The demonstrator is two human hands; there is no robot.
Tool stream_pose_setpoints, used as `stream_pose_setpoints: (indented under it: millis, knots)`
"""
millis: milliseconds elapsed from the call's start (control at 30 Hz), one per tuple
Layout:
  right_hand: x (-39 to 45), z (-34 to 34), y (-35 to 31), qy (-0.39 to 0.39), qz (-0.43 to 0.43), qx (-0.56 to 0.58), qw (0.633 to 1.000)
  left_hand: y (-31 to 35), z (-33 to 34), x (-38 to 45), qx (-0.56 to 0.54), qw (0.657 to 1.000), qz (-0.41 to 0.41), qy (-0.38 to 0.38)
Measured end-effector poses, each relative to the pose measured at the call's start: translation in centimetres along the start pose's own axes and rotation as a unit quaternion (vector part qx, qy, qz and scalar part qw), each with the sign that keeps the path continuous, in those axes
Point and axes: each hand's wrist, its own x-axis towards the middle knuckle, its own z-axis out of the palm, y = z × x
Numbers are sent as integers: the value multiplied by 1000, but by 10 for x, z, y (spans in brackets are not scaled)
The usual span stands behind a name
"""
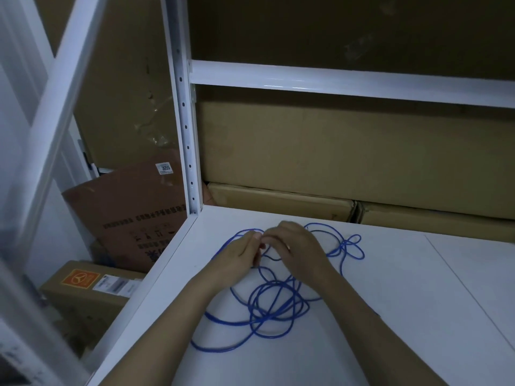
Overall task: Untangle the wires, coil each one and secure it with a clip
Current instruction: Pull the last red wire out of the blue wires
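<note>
**Both hands meet at the far end of the tangle; the bulk of the wire lies toward the person**

The blue wire (274, 305) lies in loose, overlapping loops on the white surface (418, 302), beside the white shelf upright (185, 135). The densest knot of loops sits between the two forearms, nearer the person than the hands. A smaller cluster of loops trails off to the right of the right hand, and one long arc sweeps out to the left, under the left forearm.

The left hand (239, 253) and right hand (292, 247) come together fingertip to fingertip at the far edge of the tangle. The fingers of both are curled inward. Each grip appears to pinch a strand where the hands meet, but the contact is partly hidden by the knuckles, so this is a judgement. A small reddish spot shows between the fingertips; whether it is a clip cannot be told.

Judgement: the wire runs from the pinch point back toward the person, so the coming move likely calls for drawing the strand away from the main knot. Both hands are equally near. Risk: pulling may tighten the crossings.

Cardboard boxes (334, 151) stand behind the surface.
</note>
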Motion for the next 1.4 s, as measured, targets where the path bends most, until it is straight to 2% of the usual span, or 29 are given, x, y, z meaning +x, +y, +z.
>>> stream_pose_setpoints:
  millis: [67,133,200,300,433,533,700,867,967,1033,1133,1200,1333,1400]
  knots:
    - [1,-5,2,64,61,89,992,11,7,-1,-83,996,-26,-15]
    - [2,-9,-1,99,143,203,963,20,10,-2,-189,981,-35,-19]
    - [0,-10,-6,104,191,285,934,27,12,-4,-279,960,-18,-6]
    - [-7,-6,-12,89,217,350,907,33,16,-5,-395,918,-18,34]
    - [-19,6,-16,60,210,338,916,33,22,1,-493,863,-50,94]
    - [-24,14,-19,44,189,325,925,31,27,0,-538,837,-37,88]
    - [-26,21,-22,55,194,323,924,29,28,-3,-553,828,-6,91]
    - [-23,30,-26,47,201,314,927,29,29,-7,-562,819,-9,113]
    - [-23,33,-30,68,214,320,920,27,29,-11,-565,817,-20,112]
    - [-26,35,-30,90,215,281,931,24,28,-13,-553,826,-33,101]
    - [-27,41,-27,117,233,220,940,18,29,-17,-452,884,-30,114]
    - [-26,41,-24,117,241,172,948,14,27,-21,-380,912,-56,140]
    - [-25,36,-27,57,167,-6,984,8,14,-23,-296,934,-150,130]
    - [-25,37,-32,17,121,-51,991,5,6,-26,-154,972,-142,106]
